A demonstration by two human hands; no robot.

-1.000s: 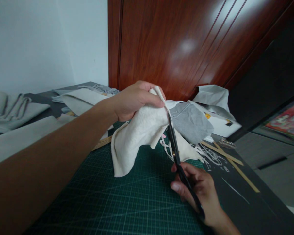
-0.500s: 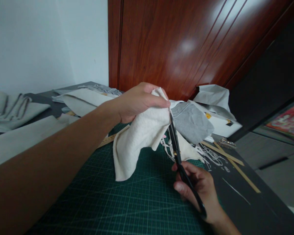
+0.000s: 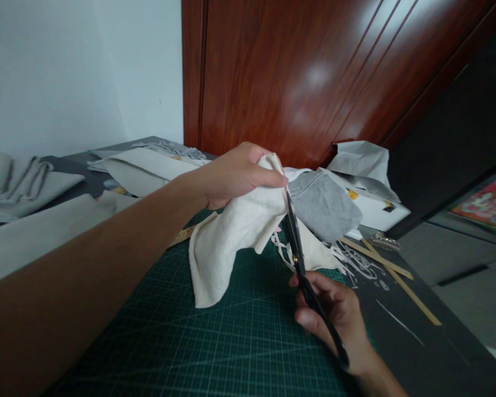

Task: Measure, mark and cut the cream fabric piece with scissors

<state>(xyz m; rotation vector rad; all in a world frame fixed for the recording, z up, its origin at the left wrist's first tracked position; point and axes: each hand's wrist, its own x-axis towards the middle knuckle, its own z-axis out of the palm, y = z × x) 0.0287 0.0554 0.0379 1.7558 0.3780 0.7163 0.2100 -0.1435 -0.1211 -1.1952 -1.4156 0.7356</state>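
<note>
- Your left arm reaches in from the lower left, and your left hand (image 3: 248, 173) pinches the top of the cream cloth (image 3: 227, 242) between thumb and fingers.
- That cloth hangs from your grip above the green cutting mat (image 3: 248, 325), curving down toward you; whether its lower edge touches the mat, you cannot tell.
- Your right hand (image 3: 333, 314), lower and to the right, is wrapped around the handles of the black scissors (image 3: 298, 259), which point up and away from you.
- The scissors' tips meet the cloth's right edge, just below your left thumb.
- Behind the blades lie a second cream piece (image 3: 318, 252) and a grey cloth (image 3: 328, 207), the former partly hidden by the scissors.
- To the right, white scraps (image 3: 361, 263) lie beside two crossed wooden strips (image 3: 417, 304).
- Your left forearm partly covers a ruler (image 3: 182, 236); folded fabric (image 3: 19, 182) sits at far left.
</note>
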